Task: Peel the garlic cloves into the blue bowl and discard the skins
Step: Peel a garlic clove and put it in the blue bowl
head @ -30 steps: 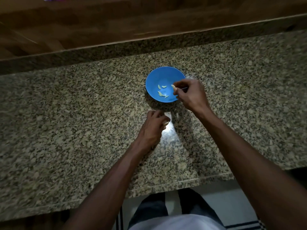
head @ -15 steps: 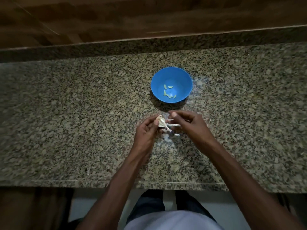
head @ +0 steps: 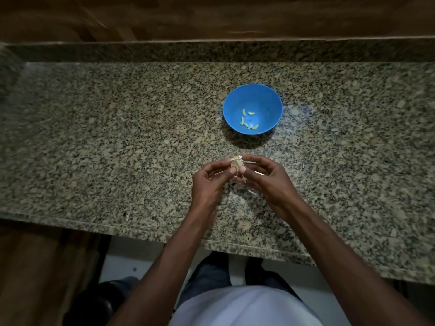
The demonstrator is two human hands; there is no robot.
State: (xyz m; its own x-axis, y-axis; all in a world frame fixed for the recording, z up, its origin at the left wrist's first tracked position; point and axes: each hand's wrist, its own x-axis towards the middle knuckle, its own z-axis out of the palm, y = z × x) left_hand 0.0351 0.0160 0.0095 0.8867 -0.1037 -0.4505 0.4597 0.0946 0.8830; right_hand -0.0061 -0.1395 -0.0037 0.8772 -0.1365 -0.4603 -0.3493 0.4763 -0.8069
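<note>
Near the blue bowl (head: pixel 253 95) on granite, left hand (head: pixel 207 182) and right hand (head: pixel 270 180) pinch a garlic clove (head: pixel 236 163).

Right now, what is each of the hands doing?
Left hand: pinching the garlic piece.
Right hand: pinching the same garlic piece.

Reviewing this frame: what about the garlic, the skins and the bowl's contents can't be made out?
- Garlic, head view: fingertips of the left hand and right hand cover much of it; how much skin remains is unclear.
- Cloves in the bowl: too small to count surely.
- Skin scraps on the counter: lost in the speckled granite and dim light.
</note>
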